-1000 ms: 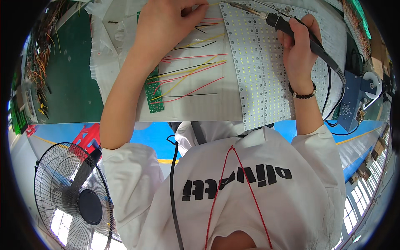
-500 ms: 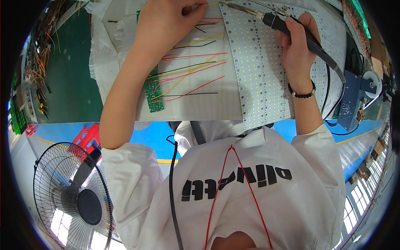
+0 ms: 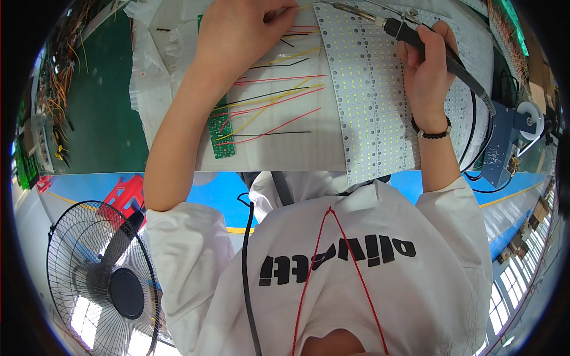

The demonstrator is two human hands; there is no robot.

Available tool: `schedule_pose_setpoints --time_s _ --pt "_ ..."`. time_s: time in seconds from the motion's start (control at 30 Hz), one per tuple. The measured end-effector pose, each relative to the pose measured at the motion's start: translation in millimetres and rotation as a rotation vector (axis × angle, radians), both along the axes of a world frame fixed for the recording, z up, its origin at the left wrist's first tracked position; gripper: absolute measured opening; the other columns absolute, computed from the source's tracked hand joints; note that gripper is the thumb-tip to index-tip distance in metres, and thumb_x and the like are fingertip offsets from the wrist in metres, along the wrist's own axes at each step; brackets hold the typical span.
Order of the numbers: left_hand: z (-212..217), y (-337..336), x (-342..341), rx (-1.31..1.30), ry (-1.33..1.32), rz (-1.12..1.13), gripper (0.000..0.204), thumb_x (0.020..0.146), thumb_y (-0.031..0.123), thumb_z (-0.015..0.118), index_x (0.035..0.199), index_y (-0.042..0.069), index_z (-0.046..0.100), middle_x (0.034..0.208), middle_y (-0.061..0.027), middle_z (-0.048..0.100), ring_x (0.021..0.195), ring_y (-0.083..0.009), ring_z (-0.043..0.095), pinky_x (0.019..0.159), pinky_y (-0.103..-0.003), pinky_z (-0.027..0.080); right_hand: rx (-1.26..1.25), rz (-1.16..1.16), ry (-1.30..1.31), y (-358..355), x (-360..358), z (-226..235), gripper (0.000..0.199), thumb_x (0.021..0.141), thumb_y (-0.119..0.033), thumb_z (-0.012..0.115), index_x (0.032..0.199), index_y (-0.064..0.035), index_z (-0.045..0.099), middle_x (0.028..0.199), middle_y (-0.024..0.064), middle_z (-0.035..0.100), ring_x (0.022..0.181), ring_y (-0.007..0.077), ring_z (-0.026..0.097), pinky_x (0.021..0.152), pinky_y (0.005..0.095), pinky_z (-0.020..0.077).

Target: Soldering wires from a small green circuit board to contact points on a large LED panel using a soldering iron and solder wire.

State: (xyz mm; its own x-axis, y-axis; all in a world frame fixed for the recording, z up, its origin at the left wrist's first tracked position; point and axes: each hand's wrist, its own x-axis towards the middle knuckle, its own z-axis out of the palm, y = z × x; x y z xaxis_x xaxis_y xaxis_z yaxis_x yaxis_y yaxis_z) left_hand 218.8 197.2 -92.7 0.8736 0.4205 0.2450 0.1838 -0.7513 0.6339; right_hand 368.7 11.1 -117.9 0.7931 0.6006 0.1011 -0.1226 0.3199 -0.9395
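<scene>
My right hand (image 3: 428, 68) grips a soldering iron (image 3: 409, 37) with a black handle and a thin metal tube along its upper side. The iron's tip points left, over the top edge of a white LED panel (image 3: 371, 127) dotted with small yellow squares. Up at the top of the view, my left hand (image 3: 240, 29) is closed in a pinch, with a thin yellow wire (image 3: 306, 6) coming out of its fingertips toward the panel. Partly under my left wrist lies a green circuit board strip (image 3: 224, 139). Red, yellow and black wires (image 3: 273, 110) run from it toward the panel.
A blue soldering feeder unit (image 3: 502, 139) with a white reel (image 3: 530, 118) stands at the right, joined to the iron by black cables. Bundled wires (image 3: 56, 98) lie at the far left beside a green mat (image 3: 110, 113). A black fan (image 3: 104, 279) stands below the table at left.
The soldering iron and my right hand have shifted slightly to the right and down. My left hand stays pinched in almost the same place.
</scene>
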Motion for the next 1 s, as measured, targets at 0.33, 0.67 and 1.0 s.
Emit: schedule_pose_setpoints --time_s 0.33,0.67,1.0 --pt "6 3 -2 -0.081 0.026 -0.023 0.015 0.076 0.009 0.065 0.088 0.0 0.064 0.072 -0.0134 0.063 0.06 -0.0267 0.06 0.055 -0.033 0.047 -0.07 -0.045 -0.079 2 -2 1 0.024 0.084 -0.005 0.051 0.066 -0.0098 0.036 0.05 -0.001 0.034 0.045 0.0079 0.029 0.047 0.0266 0.0256" --pt "9 3 -6 -0.112 -0.034 -0.209 0.01 0.078 0.007 0.065 0.082 -0.001 0.061 0.078 -0.0123 0.059 0.063 -0.0264 0.059 0.058 -0.032 0.047 -0.099 -0.047 -0.056 -1 -1 3 0.025 0.085 -0.005 0.052 0.066 -0.01 0.037 0.051 -0.002 0.036 0.046 0.0065 0.031 0.047 0.0256 0.0275" --pt "-1 -1 -3 -0.034 -0.048 -0.089 0.01 0.075 0.005 0.067 0.077 -0.003 0.061 0.076 -0.011 0.058 0.063 -0.0225 0.06 0.056 -0.03 0.048 -0.086 -0.047 -0.1 -8 -3 -3 0.023 0.084 -0.005 0.05 0.066 -0.0096 0.036 0.049 -0.0012 0.035 0.043 0.0071 0.028 0.045 0.026 0.0269"
